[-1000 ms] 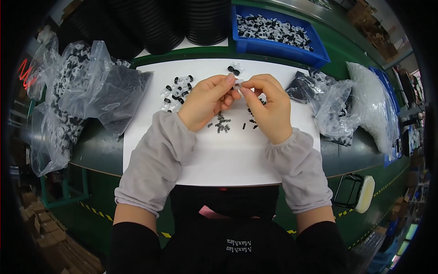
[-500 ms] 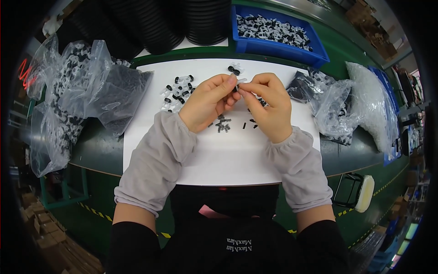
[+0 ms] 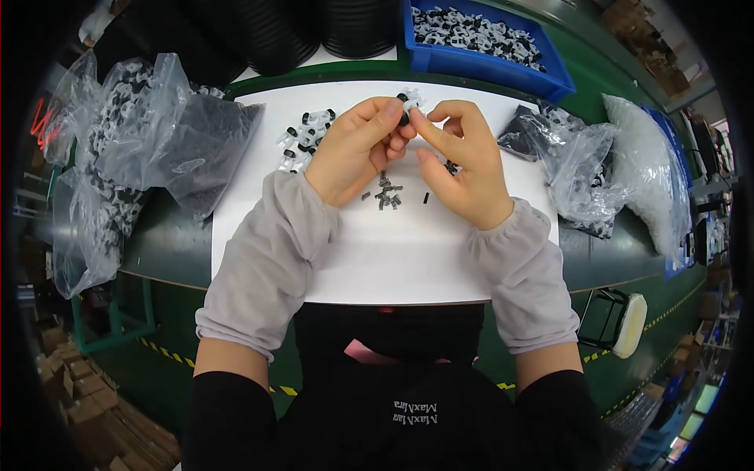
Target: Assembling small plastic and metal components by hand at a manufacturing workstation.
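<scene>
Two hands meet over the far middle of the white sheet (image 3: 377, 259), and I read both as pinched on one small black-and-white part (image 3: 405, 110) held between them. My left hand (image 3: 357, 149) closes thumb and fingertips narrowly on the part's left side; my right hand (image 3: 463, 165) presses its index finger and thumb against the right side. The fingertips cover most of the part, so I cannot make out its full shape or how its black and white pieces join.

Directly below the hands, a scatter of tiny dark pins (image 3: 386, 196) lies on the sheet; one stands apart to the right. They are too small to identify further. Left of the left hand, a loose heap of black-and-white parts (image 3: 305, 140) rests on the sheet.

At far right, a blue bin (image 3: 479, 59) holds more such parts; its far edge is cut off by the frame. Clear plastic bags (image 3: 157, 133) crowd the left side of the green table (image 3: 173, 243), contents blurred by the film. More clear bags (image 3: 589, 169) sit at right, near the right hand, partly bent by the lens rim. Grey sleeves (image 3: 267, 259) cover both forearms.
</scene>
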Available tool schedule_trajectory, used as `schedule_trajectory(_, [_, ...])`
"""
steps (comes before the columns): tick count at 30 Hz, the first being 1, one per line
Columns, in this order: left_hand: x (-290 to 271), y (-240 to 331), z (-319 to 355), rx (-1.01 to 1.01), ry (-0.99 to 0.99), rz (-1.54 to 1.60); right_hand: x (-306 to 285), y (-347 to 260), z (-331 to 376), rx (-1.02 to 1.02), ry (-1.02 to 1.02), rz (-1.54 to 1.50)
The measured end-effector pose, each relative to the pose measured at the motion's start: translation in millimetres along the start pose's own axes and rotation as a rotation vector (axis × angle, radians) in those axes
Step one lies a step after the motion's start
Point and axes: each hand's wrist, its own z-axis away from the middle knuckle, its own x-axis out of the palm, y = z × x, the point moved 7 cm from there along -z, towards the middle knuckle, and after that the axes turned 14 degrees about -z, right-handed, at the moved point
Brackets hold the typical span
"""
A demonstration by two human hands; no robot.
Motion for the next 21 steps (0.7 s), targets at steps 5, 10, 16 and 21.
schedule_trajectory(5, [-1, 1, 2, -0.02, -0.047, -0.068, 0, 9, 3, 0.041, -0.013, -0.067])
schedule_trajectory(10, [4, 0, 3, -0.063, -0.121, -0.163, 0, 9, 3, 0.032, -0.049, -0.106])
schedule_trajectory(16, [1, 6, -2, 0.033, -0.136, 0.006, -31, 38, 1, 0.353, -0.039, 0.037])
schedule_trajectory(21, [-1, 11, -3, 0.06, -0.07, 0.007, -15, 42, 9, 0.263, -0.344, 0.125])
